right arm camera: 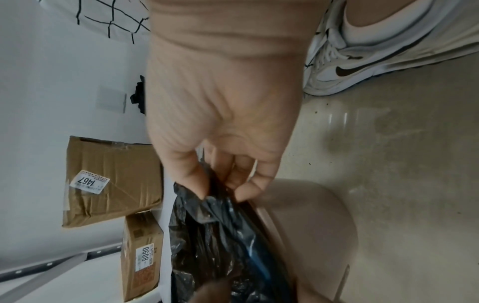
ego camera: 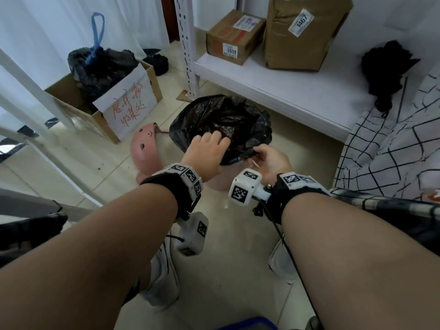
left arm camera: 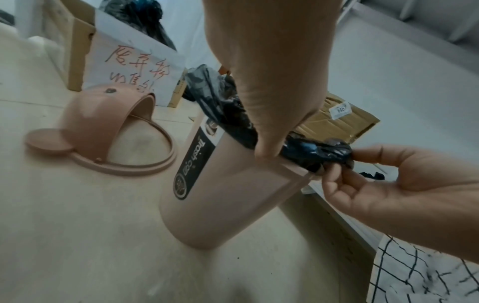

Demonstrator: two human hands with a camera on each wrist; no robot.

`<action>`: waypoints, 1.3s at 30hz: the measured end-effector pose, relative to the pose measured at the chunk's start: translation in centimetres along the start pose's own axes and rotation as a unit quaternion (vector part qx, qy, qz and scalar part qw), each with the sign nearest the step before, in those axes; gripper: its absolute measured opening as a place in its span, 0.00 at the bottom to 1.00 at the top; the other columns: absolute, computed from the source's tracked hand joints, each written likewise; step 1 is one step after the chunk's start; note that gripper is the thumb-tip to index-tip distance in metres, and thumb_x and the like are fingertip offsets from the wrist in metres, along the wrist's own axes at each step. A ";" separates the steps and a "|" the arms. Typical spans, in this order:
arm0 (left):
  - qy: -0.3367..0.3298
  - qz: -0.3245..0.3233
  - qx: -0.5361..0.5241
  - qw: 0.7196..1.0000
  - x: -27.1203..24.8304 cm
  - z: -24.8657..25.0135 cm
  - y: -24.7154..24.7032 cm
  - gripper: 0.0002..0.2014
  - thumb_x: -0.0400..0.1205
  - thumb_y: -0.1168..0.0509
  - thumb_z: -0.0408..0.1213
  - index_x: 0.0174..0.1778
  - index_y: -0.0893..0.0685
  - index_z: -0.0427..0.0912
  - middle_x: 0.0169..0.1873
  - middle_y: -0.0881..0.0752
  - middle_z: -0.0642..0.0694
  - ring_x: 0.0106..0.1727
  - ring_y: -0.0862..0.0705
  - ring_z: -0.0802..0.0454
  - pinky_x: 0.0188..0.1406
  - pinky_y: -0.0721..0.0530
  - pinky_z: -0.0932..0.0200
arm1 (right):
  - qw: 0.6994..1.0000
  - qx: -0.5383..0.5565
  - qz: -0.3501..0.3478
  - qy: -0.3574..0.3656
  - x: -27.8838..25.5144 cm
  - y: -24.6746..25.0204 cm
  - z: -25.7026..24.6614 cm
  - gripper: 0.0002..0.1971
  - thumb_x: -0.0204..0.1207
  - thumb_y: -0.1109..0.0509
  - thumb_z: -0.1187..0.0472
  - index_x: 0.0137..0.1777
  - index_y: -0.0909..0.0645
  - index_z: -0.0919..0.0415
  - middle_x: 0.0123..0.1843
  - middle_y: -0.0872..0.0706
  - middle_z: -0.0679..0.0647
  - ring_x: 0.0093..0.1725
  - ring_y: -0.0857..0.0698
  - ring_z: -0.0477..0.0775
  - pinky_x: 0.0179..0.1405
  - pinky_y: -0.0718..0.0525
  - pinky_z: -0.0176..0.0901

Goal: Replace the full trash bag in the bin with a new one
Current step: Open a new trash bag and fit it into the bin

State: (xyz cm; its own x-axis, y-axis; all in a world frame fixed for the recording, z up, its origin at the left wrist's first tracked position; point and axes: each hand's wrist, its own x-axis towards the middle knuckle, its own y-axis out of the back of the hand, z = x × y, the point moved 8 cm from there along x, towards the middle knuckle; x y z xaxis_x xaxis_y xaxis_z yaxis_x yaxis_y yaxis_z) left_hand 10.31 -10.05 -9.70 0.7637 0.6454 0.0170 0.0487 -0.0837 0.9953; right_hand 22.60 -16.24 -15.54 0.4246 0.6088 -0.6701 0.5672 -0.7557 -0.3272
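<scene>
A pink bin (ego camera: 215, 183) stands on the floor, with a black trash bag (ego camera: 226, 117) lining it and folded over its rim. My left hand (ego camera: 207, 148) reaches over the near rim, fingers curled down into the bag's mouth. In the left wrist view its thumb (left arm camera: 263, 150) presses the bag (left arm camera: 223, 106) against the bin (left arm camera: 233, 205). My right hand (ego camera: 269, 158) pinches the bag's edge at the near right rim. The right wrist view shows its thumb and fingers (right arm camera: 199, 190) closed on the black plastic (right arm camera: 215, 235) beside the bin (right arm camera: 311, 225). The bin's pink lid (ego camera: 145, 151) lies on the floor to the left.
A cardboard box (ego camera: 133, 98) at back left holds a tied black bag (ego camera: 102, 63) with a blue drawstring. A white shelf (ego camera: 273, 86) behind the bin carries two cardboard parcels (ego camera: 233, 36). Chequered cloth (ego camera: 392, 144) hangs at right. My shoes (ego camera: 162, 282) stand near the bin.
</scene>
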 end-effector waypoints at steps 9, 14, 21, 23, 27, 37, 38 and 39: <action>0.382 0.091 -0.436 0.810 -5.4 -7.0 -3.3 0.24 0.78 0.34 0.47 0.56 0.26 0.27 0.52 0.25 0.39 0.54 0.23 0.44 0.55 0.24 0.51 | 0.998 -0.056 0.020 0.009 -0.3 0.2 1.0 0.10 0.73 0.27 0.69 0.34 0.24 0.62 0.30 0.21 0.54 0.18 0.24 0.46 0.16 0.23 0.33; 0.453 0.013 -0.687 0.568 -5.9 -6.3 -7.2 0.10 0.84 0.39 0.40 0.38 0.24 0.40 0.43 0.18 0.41 0.45 0.16 0.45 0.58 0.16 0.49 | 0.998 -0.004 -0.044 -0.050 -1.5 -1.5 2.7 0.08 0.76 0.37 0.74 0.36 0.26 0.66 0.30 0.21 0.57 0.27 0.19 0.50 0.22 0.14 0.36; 0.505 0.044 -0.749 0.427 -6.2 -6.8 -8.5 0.10 0.81 0.34 0.29 0.33 0.22 0.36 0.25 0.22 0.43 0.11 0.27 0.60 0.14 0.24 0.69 | 0.998 -0.033 -0.035 -0.045 -0.6 -0.3 3.5 0.08 0.76 0.29 0.69 0.35 0.22 0.64 0.21 0.17 0.52 0.21 0.18 0.46 0.20 0.16 0.35; 0.498 0.061 -0.757 0.419 -6.3 -7.0 -8.2 0.09 0.81 0.35 0.28 0.34 0.22 0.38 0.26 0.18 0.43 0.20 0.20 0.58 0.27 0.17 0.66 | 0.998 -0.048 -0.001 -0.043 -0.3 0.3 3.6 0.10 0.76 0.31 0.66 0.33 0.23 0.63 0.28 0.19 0.54 0.28 0.18 0.49 0.25 0.16 0.38; 0.483 0.088 -0.769 0.410 -6.5 -7.7 -7.6 0.06 0.81 0.37 0.28 0.39 0.25 0.38 0.36 0.18 0.41 0.31 0.20 0.50 0.37 0.17 0.59 | 0.999 -0.014 0.011 -0.042 0.0 0.3 4.0 0.06 0.75 0.37 0.72 0.37 0.26 0.65 0.37 0.19 0.58 0.35 0.15 0.55 0.26 0.11 0.40; 0.474 0.084 -0.792 0.374 -7.1 -8.0 -7.1 0.11 0.84 0.39 0.35 0.34 0.26 0.42 0.07 0.30 0.54 0.10 0.32 0.61 0.12 0.38 0.70 | 1.000 0.003 0.018 -0.025 0.7 1.5 2.8 0.10 0.76 0.29 0.65 0.35 0.25 0.58 0.23 0.25 0.47 0.20 0.33 0.43 0.19 0.36 0.33; 0.461 0.081 -0.809 0.356 -7.0 -7.9 -7.0 0.10 0.83 0.41 0.34 0.34 0.27 0.42 0.08 0.30 0.54 0.11 0.31 0.61 0.12 0.37 0.70 | 0.999 -0.005 0.016 -0.031 0.7 1.6 3.0 0.13 0.76 0.28 0.64 0.33 0.27 0.58 0.19 0.28 0.47 0.17 0.35 0.43 0.18 0.39 0.33; 0.450 0.079 -0.820 0.344 -6.9 -7.9 -6.8 0.09 0.82 0.43 0.32 0.35 0.27 0.42 0.11 0.27 0.54 0.13 0.29 0.60 0.13 0.33 0.70 | 0.999 -0.004 0.017 -0.041 0.6 1.7 3.2 0.14 0.76 0.27 0.62 0.33 0.29 0.58 0.17 0.28 0.47 0.15 0.35 0.43 0.18 0.38 0.33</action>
State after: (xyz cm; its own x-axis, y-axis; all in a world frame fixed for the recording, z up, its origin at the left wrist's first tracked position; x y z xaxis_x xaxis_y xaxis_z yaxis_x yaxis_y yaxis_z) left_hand -0.34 -7.90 -15.85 0.1287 0.7663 -0.6295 -0.9401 -0.1078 -0.3234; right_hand 21.57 -17.96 -18.69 0.3837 0.5609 -0.7336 0.5598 -0.7731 -0.2983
